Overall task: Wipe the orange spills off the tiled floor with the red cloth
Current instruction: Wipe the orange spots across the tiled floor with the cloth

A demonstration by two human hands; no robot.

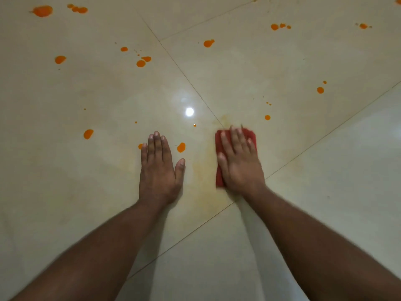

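Many spills (181, 147) remain on the floor (325, 192). Your right hand (238, 164) presses the cloth (251, 135), fingers flat; left hand (159, 168) braces, fingers straight. Next, sweep toward nearest drops.

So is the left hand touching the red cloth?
Apart. The head view shows the left hand flat on bare floor, a strip of tile separating it from the cloth.
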